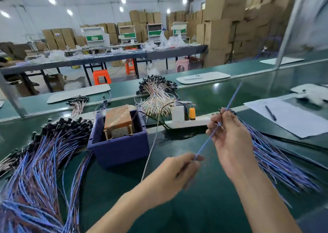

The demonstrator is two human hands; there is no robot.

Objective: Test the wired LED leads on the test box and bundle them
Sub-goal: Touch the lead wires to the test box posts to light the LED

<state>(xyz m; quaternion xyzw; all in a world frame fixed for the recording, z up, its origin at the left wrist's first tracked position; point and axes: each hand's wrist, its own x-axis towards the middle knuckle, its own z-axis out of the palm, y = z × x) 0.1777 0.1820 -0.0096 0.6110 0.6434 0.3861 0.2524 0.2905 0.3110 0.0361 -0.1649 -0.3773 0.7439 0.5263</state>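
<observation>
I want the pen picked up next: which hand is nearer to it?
Right. The right hand is left of the pen, gripping a blue lead; the left hand sits farther left and lower in view.

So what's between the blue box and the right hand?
Head view: a white cord, a black cable and a white power strip, on the green table.

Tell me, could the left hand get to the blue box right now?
Probably yes. The left hand is just right of the blue box, with only a thin white cable between them. It pinches a blue lead that the right hand also holds, so it would bring that along.
</observation>
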